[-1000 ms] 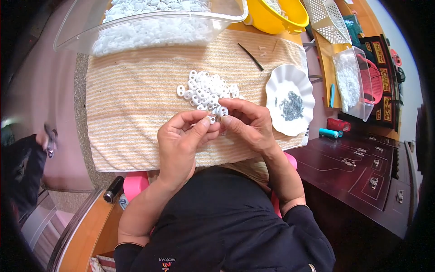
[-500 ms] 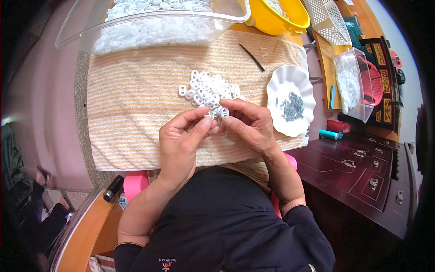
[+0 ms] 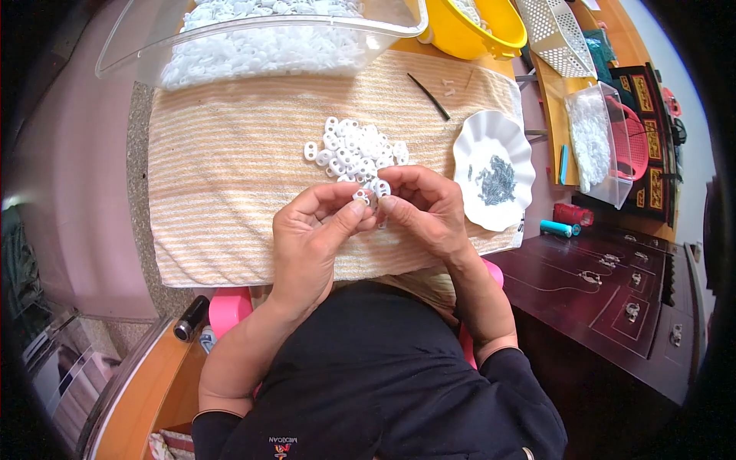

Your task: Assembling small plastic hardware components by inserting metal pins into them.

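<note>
My left hand (image 3: 310, 230) is closed, its thumb and index finger pinching a small white plastic piece with holes (image 3: 362, 197). Right beside it my right hand (image 3: 425, 207) pinches a white oval two-hole plastic piece (image 3: 382, 187), held upright between thumb and fingertips. The two pieces are very close; whether they touch I cannot tell. Just beyond my fingertips a loose pile of similar white two-hole pieces (image 3: 353, 146) lies on the striped towel (image 3: 222, 184). To the right, a white wavy-rimmed dish (image 3: 515, 138) holds many small grey metal-looking bits (image 3: 497, 182).
A clear plastic bin (image 3: 368, 27) full of white pieces stands at the far edge, next to a yellow basin (image 3: 502, 34). A thin black stick (image 3: 428, 96) lies on the towel. Farther right are another clear box (image 3: 590, 138) and a dark red panelled surface (image 3: 552, 280).
The small piece in my left hand has turned and shows more of its holes. Both hands have shifted very slightly right. At the lower left, a dark-clothed person has gone from view.
</note>
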{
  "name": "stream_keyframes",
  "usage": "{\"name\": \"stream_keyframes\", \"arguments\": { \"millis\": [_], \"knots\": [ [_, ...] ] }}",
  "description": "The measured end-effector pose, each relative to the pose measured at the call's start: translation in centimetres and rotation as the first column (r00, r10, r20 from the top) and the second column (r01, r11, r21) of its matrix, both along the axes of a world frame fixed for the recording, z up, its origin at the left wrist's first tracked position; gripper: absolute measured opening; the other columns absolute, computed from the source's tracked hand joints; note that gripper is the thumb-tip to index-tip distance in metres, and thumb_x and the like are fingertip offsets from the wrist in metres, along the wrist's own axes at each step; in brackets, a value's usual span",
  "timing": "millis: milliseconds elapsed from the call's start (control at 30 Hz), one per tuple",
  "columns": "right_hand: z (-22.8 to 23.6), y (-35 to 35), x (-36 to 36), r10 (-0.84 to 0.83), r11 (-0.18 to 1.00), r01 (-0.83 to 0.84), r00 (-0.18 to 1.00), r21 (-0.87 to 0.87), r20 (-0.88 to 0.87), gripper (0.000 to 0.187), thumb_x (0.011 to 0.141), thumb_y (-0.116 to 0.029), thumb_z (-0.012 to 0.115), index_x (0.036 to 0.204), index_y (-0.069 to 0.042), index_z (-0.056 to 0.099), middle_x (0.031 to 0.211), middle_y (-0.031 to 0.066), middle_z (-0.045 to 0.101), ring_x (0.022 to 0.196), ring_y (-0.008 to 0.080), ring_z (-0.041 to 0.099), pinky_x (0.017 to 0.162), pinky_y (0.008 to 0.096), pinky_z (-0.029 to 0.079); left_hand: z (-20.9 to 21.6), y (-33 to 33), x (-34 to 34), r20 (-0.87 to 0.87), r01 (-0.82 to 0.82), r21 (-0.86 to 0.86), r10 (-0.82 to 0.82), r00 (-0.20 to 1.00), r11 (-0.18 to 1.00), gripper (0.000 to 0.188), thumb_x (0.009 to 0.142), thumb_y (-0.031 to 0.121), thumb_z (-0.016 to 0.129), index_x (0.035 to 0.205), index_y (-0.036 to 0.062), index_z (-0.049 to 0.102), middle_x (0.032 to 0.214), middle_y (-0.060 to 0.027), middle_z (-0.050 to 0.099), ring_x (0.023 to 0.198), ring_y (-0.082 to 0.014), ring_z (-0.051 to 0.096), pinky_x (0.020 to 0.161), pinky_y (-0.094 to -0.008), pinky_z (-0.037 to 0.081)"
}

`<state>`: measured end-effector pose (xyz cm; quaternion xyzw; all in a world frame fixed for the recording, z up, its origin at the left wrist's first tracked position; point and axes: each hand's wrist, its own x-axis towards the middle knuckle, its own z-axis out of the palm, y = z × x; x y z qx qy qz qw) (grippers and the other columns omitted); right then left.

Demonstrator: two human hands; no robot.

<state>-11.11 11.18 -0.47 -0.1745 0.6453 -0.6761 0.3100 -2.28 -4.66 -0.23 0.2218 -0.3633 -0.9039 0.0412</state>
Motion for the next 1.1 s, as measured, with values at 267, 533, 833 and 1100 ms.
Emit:
{"name": "stream_keyframes", "arguments": {
  "millis": [267, 533, 833, 1100],
  "knots": [
    [0.22, -0.06, -0.01, -0.002, 1.000, 0.002, 1.000, 0.005, -0.008, 0.032, 0.089, 0.001, 0.062, 0.119, 0.006, 0.057, 0.100, 0.0081, 0.065, 0.091, 0.0116, 0.061, 0.080, 0.0244, 0.050, 0.01, -0.15, 0.07, 0.021, 0.037, 0.015, -0.037, 0.999, 0.999, 0.018, 0.088, 0.000, 0.063, 0.104, -0.0065, 0.061, 0.095, -0.0136, 0.068, 0.081, -0.0146, 0.066, 0.076, -0.0252, 0.056],
    [0.18, -0.01, 0.00, 0.008, 1.000, -0.008, 0.999, 0.006, -0.033, 0.033, 0.089, 0.000, 0.062, 0.121, 0.006, 0.057, 0.100, 0.0077, 0.065, 0.091, 0.0116, 0.061, 0.080, 0.0243, 0.049, 0.00, -0.11, 0.07, 0.022, 0.037, 0.013, -0.037, 0.999, 0.999, 0.018, 0.088, 0.000, 0.063, 0.104, -0.0067, 0.060, 0.094, -0.0137, 0.068, 0.081, -0.0145, 0.066, 0.075, -0.0248, 0.056],
    [0.53, -0.17, 0.02, 0.007, 1.000, -0.006, 0.999, 0.020, -0.053, 0.032, 0.088, 0.001, 0.062, 0.119, 0.006, 0.058, 0.098, 0.0071, 0.064, 0.089, 0.0110, 0.060, 0.079, 0.0235, 0.048, 0.04, -0.25, 0.07, 0.033, 0.052, 0.019, -0.053, 0.998, 0.998, 0.017, 0.088, 0.000, 0.063, 0.103, -0.0065, 0.060, 0.094, -0.0134, 0.068, 0.081, -0.0145, 0.066, 0.076, -0.0247, 0.055],
    [0.68, -0.17, 0.04, 0.003, 0.999, -0.001, 0.999, 0.036, -0.051, 0.030, 0.088, 0.001, 0.062, 0.118, 0.006, 0.059, 0.097, 0.0065, 0.064, 0.089, 0.0107, 0.060, 0.079, 0.0229, 0.048, -0.05, -0.23, 0.07, 0.032, 0.059, 0.017, -0.059, 0.998, 0.998, 0.017, 0.088, 0.000, 0.063, 0.103, -0.0062, 0.061, 0.094, -0.0133, 0.068, 0.081, -0.0144, 0.066, 0.075, -0.0246, 0.055]
  ]
}}
